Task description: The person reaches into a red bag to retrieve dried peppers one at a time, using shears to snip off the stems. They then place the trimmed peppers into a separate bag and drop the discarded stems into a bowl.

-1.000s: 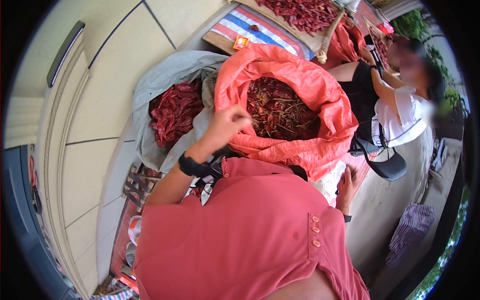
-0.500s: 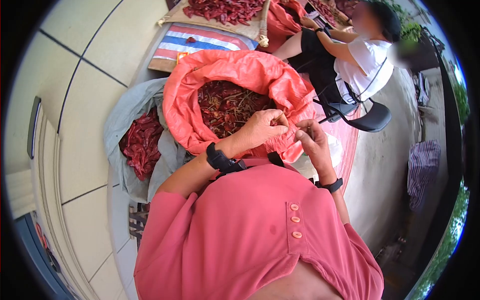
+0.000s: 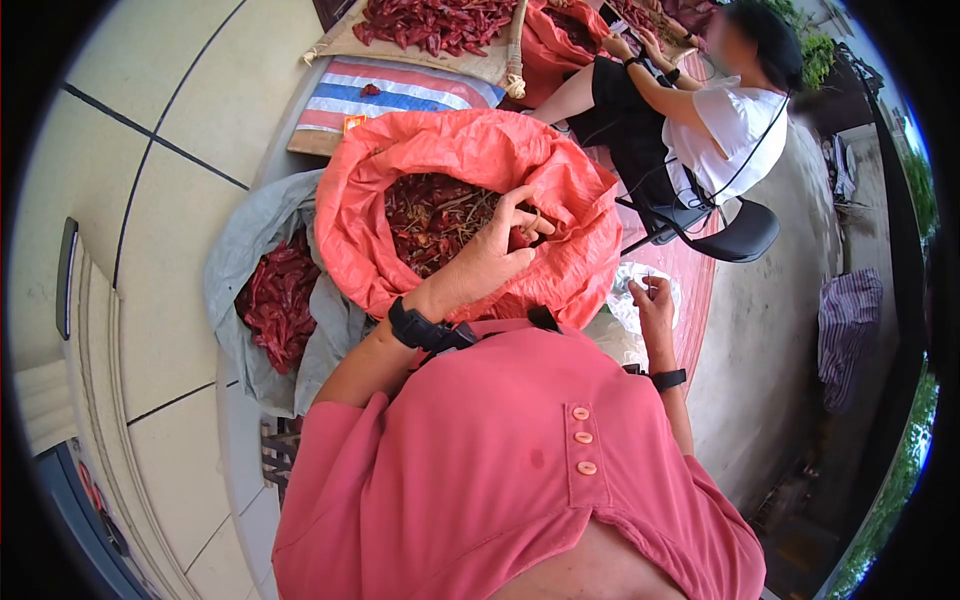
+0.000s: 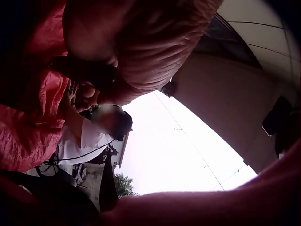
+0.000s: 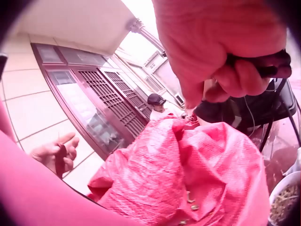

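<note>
In the head view my left hand is over the near right part of the red sack, its fingers round a dark red chili. The left wrist view has that hand large and shadowed, with a dark shape at its fingers. Chilies and stems lie inside the sack. To the sack's right, my right hand hangs beside a white plastic bag, fingers loosely bent, nothing clearly in them. Close up in the right wrist view, this hand is above the sack.
A grey sack of red chilies stands at the left. Behind are a striped mat and a heap of chilies. A seated person and a black chair are at the right. One white container holds small bits.
My hands met at the sack's right edge half a second ago and are now apart. The left moved left with a chili in its fingers; the right moved right and down.
</note>
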Demonstrator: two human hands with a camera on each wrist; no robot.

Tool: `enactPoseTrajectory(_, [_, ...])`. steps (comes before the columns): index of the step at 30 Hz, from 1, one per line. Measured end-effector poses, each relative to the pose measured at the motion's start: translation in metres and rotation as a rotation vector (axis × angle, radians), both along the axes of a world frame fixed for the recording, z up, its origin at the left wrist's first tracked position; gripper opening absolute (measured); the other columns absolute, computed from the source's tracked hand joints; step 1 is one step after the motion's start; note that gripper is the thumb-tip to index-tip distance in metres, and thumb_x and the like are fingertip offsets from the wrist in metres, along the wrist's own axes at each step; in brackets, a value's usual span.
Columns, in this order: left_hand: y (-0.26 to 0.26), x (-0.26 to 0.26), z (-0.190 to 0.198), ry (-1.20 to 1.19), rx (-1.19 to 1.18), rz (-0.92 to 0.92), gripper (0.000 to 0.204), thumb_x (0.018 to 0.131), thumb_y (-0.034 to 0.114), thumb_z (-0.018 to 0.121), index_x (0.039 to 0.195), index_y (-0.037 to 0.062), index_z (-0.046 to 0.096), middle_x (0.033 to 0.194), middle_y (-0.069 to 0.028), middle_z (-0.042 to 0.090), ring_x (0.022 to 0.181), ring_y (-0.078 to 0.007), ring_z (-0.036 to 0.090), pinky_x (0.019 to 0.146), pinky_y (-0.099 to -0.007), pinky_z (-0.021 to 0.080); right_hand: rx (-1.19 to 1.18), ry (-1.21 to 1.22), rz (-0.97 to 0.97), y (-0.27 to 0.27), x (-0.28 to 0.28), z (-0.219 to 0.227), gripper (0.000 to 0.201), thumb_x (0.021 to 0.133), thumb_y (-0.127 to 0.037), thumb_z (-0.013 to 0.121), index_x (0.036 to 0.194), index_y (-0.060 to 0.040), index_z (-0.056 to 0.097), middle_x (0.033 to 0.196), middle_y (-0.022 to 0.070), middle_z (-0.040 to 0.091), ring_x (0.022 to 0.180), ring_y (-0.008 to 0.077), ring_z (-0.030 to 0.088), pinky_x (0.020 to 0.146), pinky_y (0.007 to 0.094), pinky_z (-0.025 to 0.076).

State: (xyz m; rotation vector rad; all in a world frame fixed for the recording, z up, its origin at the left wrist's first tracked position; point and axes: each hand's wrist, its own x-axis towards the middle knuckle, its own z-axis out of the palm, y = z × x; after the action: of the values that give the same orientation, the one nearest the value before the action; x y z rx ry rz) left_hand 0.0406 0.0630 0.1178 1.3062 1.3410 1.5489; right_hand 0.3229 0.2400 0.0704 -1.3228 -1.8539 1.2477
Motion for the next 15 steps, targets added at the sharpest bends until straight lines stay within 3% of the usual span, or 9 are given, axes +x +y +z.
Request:
enactPoseTrajectory(2, [-0.001, -0.002, 0.0, -0.062, -0.025, 0.013, 0.083, 0.08, -0.009, 0.054, 0.148, 0.009, 0.01, 0.121, -0.0118, 0.057, 0.103, -0.0161, 0.056, 0.096, -0.0325, 0.042, -0.084, -0.044, -0.049, 0.009, 0.003, -0.004, 0.015, 0.086, -0.016, 0.068, 0.091, -0.0032, 0.061, 0.073, -0.0041, 0.052, 0.061, 0.0044, 0.044, 0.055, 0.0208, 0.037])
enactPoseTrajectory(5, [-0.001, -0.002, 0.013, -0.095, -0.054, -0.018, 0.087, 0.081, -0.009, 0.054, 0.15, 0.0111, 0.005, 0.125, -0.0137, 0.056, 0.109, -0.0178, 0.056, 0.097, -0.0326, 0.042, -0.325, 0.095, 0.118, -0.017, -0.054, 0.064, 0.014, 0.087, -0.013, 0.067, 0.094, -0.0027, 0.062, 0.075, -0.0046, 0.053, 0.064, 0.0039, 0.045, 0.06, 0.0203, 0.039])
enactPoseTrajectory(9, [0.01, 0.004, 0.02, -0.041, -0.064, -0.029, 0.088, 0.082, -0.009, 0.054, 0.15, 0.012, 0.002, 0.126, -0.0151, 0.055, 0.113, -0.0203, 0.056, 0.098, -0.0338, 0.041, -0.247, 0.179, 0.615, -0.049, -0.122, 0.117, 0.012, 0.087, -0.007, 0.066, 0.098, -0.0029, 0.064, 0.085, -0.0043, 0.058, 0.076, 0.004, 0.049, 0.069, 0.0202, 0.041])
enactPoseTrajectory(12, [0.013, 0.001, 0.023, 0.015, -0.076, -0.033, 0.089, 0.083, -0.008, 0.056, 0.15, 0.0116, 0.001, 0.124, -0.0159, 0.056, 0.112, -0.021, 0.056, 0.099, -0.0339, 0.04, -0.277, 0.396, 0.65, -0.052, -0.147, 0.09, 0.013, 0.084, -0.005, 0.069, 0.096, -0.0029, 0.065, 0.088, -0.0015, 0.059, 0.081, 0.008, 0.053, 0.072, 0.0239, 0.045])
enactPoseTrajectory(15, [0.012, 0.003, 0.013, -0.05, 0.046, 0.128, 0.074, 0.084, -0.006, 0.055, 0.147, 0.0076, 0.018, 0.114, -0.0138, 0.06, 0.105, -0.0185, 0.06, 0.093, -0.0311, 0.045, 0.052, 0.249, 0.713, -0.045, -0.152, 0.086, 0.014, 0.082, -0.003, 0.069, 0.095, -0.0028, 0.064, 0.09, 0.0017, 0.059, 0.088, 0.0114, 0.057, 0.077, 0.0259, 0.046])
